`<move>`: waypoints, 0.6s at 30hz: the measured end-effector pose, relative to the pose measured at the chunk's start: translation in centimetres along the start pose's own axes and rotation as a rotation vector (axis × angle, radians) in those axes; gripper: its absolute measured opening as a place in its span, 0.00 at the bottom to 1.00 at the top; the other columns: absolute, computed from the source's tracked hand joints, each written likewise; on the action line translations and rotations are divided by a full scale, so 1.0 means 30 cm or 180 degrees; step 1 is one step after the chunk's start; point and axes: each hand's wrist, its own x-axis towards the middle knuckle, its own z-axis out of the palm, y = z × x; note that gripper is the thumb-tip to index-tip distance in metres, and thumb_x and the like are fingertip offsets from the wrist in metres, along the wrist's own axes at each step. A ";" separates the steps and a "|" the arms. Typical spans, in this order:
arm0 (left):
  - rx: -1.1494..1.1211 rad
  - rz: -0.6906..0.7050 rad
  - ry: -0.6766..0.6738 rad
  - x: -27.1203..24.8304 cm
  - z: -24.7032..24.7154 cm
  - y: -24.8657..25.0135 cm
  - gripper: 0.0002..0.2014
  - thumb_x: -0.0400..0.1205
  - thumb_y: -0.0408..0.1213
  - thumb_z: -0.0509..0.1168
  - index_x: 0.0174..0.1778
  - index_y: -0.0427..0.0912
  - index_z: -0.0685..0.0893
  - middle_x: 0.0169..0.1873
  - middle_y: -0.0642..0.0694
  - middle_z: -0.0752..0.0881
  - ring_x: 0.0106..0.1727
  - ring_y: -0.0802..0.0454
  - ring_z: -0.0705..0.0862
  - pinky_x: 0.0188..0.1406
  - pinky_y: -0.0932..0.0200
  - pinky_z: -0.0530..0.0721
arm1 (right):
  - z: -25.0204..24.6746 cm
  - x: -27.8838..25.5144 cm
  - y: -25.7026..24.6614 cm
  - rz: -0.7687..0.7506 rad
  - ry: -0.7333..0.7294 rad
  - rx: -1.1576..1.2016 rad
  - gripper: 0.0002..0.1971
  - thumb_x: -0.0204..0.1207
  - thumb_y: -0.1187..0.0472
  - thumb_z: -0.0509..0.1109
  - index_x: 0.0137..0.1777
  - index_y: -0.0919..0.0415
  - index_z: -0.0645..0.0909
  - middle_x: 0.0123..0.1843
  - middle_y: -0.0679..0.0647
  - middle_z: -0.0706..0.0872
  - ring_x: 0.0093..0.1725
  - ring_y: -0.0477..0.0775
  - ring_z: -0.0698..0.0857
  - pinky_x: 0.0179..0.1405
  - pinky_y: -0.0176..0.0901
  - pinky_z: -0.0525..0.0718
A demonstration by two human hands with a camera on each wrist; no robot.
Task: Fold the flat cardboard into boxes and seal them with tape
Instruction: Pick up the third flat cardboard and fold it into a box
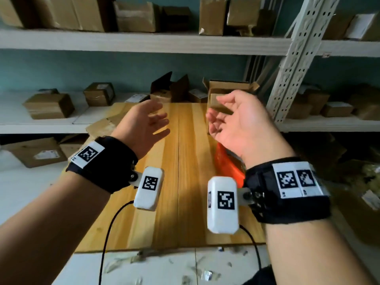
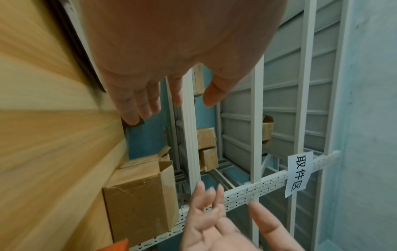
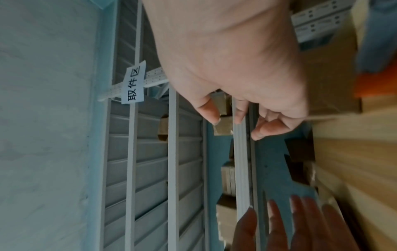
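Both my hands hover above the wooden table (image 1: 185, 202), palms turned toward each other, holding nothing. My left hand (image 1: 160, 116) has straight, spread fingers; the left wrist view shows it as the left hand (image 2: 178, 108) over the table's far edge. My right hand (image 1: 214, 109) has loosely curled fingers, as does the right hand (image 3: 236, 125). A folded cardboard box (image 1: 224, 93) with open top flaps stands at the table's far right, behind the right hand. Flat cardboard (image 1: 107, 122) lies at the far left corner. An orange tape dispenser (image 1: 228, 163) lies under my right wrist, partly hidden.
White shelves (image 1: 144, 42) behind the table carry several brown boxes. A perforated white upright (image 1: 296, 58) stands at the right. Black cables (image 1: 111, 223) run off the table's near edge. Tape scraps litter the white surface (image 1: 164, 268) below.
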 end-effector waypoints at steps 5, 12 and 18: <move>-0.0228 -0.0212 0.0234 -0.122 -0.182 -0.009 0.04 0.85 0.41 0.65 0.51 0.46 0.82 0.52 0.42 0.84 0.53 0.43 0.86 0.70 0.41 0.85 | 0.164 -0.123 0.129 0.0202 -0.0101 -0.0353 0.08 0.84 0.60 0.70 0.61 0.57 0.83 0.55 0.60 0.86 0.52 0.56 0.86 0.55 0.50 0.85; -0.0535 -0.0194 0.0428 -0.090 -0.362 0.130 0.05 0.86 0.40 0.62 0.53 0.44 0.80 0.56 0.40 0.82 0.58 0.43 0.84 0.64 0.45 0.86 | 0.345 -0.103 0.248 0.0273 0.0119 -0.0893 0.04 0.86 0.61 0.67 0.50 0.56 0.83 0.51 0.58 0.84 0.51 0.57 0.84 0.56 0.50 0.84; -0.0491 -0.0130 0.0701 0.034 -0.525 0.177 0.08 0.85 0.43 0.63 0.54 0.45 0.84 0.57 0.40 0.80 0.56 0.44 0.80 0.71 0.47 0.79 | 0.450 0.074 0.333 0.0275 0.0297 -0.1142 0.04 0.83 0.61 0.69 0.54 0.54 0.84 0.63 0.60 0.89 0.61 0.58 0.89 0.70 0.57 0.87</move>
